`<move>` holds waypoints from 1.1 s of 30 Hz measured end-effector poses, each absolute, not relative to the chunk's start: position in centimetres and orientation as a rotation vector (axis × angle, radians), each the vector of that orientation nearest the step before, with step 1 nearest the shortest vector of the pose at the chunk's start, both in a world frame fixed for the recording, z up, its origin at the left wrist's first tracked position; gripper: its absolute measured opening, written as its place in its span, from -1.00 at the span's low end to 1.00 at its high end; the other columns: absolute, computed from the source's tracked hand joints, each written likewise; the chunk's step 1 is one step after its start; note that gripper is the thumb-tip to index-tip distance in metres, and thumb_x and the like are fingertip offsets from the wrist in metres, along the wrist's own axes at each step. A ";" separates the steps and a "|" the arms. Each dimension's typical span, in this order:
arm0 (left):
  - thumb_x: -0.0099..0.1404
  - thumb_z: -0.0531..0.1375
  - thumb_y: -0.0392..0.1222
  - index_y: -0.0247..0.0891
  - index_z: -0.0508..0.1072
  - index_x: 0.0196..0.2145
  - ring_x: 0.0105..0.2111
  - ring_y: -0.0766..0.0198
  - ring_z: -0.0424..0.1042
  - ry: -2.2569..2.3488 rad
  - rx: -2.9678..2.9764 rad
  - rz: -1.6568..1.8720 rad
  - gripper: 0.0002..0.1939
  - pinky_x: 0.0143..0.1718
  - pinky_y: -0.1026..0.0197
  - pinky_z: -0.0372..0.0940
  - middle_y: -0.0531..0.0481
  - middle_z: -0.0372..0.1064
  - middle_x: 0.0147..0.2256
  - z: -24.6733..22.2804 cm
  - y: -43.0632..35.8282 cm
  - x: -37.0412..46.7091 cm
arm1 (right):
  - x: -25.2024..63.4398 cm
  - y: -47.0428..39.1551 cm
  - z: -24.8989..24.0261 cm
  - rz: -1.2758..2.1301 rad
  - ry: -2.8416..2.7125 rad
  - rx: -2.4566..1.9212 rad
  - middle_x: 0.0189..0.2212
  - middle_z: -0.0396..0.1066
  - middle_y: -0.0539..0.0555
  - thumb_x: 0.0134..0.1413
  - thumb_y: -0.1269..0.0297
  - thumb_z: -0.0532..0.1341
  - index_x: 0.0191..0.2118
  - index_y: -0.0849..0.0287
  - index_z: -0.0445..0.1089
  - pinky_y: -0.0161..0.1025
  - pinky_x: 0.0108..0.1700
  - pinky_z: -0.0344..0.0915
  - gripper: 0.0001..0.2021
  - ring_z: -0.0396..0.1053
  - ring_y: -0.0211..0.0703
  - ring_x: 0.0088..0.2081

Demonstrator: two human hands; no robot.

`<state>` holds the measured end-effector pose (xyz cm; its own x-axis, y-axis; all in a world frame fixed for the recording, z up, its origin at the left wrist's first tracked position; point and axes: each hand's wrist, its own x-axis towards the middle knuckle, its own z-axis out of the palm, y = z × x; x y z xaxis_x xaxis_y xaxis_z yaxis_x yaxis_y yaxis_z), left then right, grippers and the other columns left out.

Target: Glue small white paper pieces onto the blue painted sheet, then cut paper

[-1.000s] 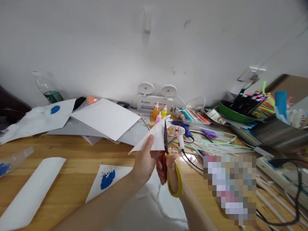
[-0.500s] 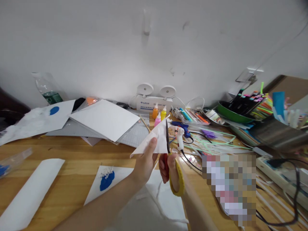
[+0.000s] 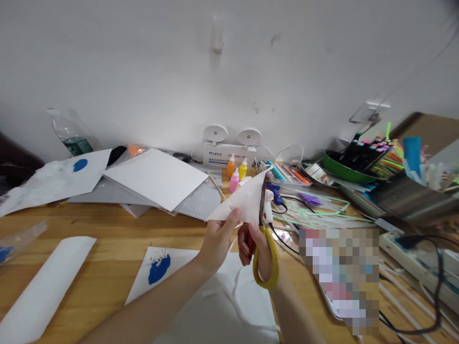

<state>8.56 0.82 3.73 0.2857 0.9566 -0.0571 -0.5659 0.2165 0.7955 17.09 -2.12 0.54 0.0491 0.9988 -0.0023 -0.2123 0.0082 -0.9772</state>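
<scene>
A white folded paper piece, roughly triangular, is pinched between the thumb and fingers of my left hand. My right hand is wrapped round the handles of scissors with a yellow and red grip. The dark blades stand upright along the right edge of the paper, and their tips reach near its top corner. Below both hands lies a white sheet with a blue patch topped by small white bits; a white cord rests on it.
Small paint bottles, a white glue gun and markers sit behind my hands. White boards lie at the back left. A curled white sheet is at the left, and a power strip at the right.
Both hands, the paper and the scissors have shifted a little to the right. The pink paint bottle now shows more fully behind the paper.
</scene>
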 end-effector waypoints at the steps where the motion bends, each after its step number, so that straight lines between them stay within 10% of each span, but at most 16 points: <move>1: 0.08 0.20 -0.16 -0.36 0.44 -0.40 -0.30 0.18 0.42 0.640 0.839 1.167 -0.81 -0.24 0.21 0.29 -0.05 0.45 -0.41 3.7 0.8 8.5 | 17.1 -2.1 0.6 1.251 -1.030 -1.082 -0.90 -0.05 -0.13 -0.03 -0.15 -0.02 -0.78 0.19 0.06 -0.43 -0.77 -0.13 -0.45 -0.06 -0.46 -0.85; 16: -0.05 -0.01 -0.38 -0.28 0.20 -0.75 -0.67 0.42 0.10 0.632 0.984 1.199 -0.81 -0.59 0.33 0.01 0.11 0.08 -0.73 3.5 2.3 7.3 | 18.9 -1.2 2.3 1.210 -0.688 -0.936 -0.91 -0.05 -0.15 -0.20 -0.15 0.09 -0.77 0.18 0.07 -0.45 -0.82 -0.12 -0.51 -0.09 -0.45 -0.87; 33: -0.06 0.08 -0.39 -0.32 0.33 -0.63 -0.55 0.39 0.26 0.510 0.878 1.196 -0.93 -0.46 0.31 0.15 0.05 0.26 -0.56 4.7 3.1 6.6 | 18.6 -0.9 1.4 1.294 -0.809 -0.917 -0.91 -0.08 -0.15 -0.12 -0.16 0.03 -0.79 0.17 0.04 -0.44 -0.82 -0.13 -0.48 -0.11 -0.45 -0.87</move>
